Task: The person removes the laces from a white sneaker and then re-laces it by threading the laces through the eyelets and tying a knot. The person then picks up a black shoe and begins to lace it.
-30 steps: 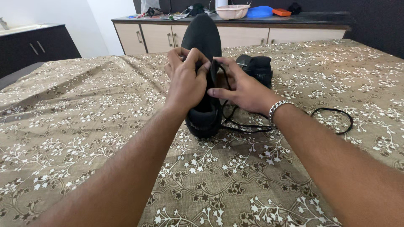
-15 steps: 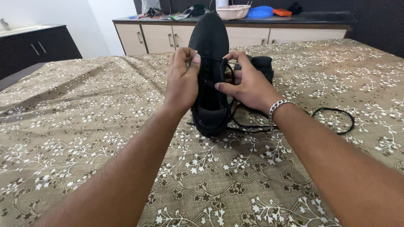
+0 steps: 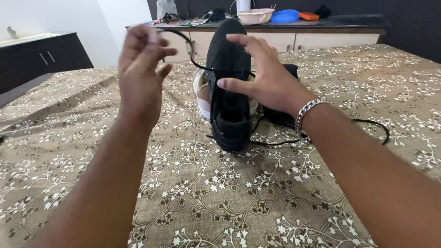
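Head view: on the floral bedspread (image 3: 275, 193) we hold the black shoe (image 3: 228, 92) with our right hand (image 3: 266, 78), fingers spread, while our left hand (image 3: 140, 69) pinches its black lace (image 3: 190, 55) drawn leftward, lacing apparently unfinished.

Shoe (image 3: 228, 92) stands heel-down on the bed (image 3: 82, 138), centre. Left hand (image 3: 140, 73) raised left of it, shoelace (image 3: 186, 43) running from its fingers to the shoe. Right hand (image 3: 266, 78) just right of the shoe, touching its side. Second shoe (image 3: 285, 73) behind the right hand. Loose lace (image 3: 372, 128) on the bed, far right. Table (image 3: 349, 25) behind the bed, bowl (image 3: 255, 15) on it.
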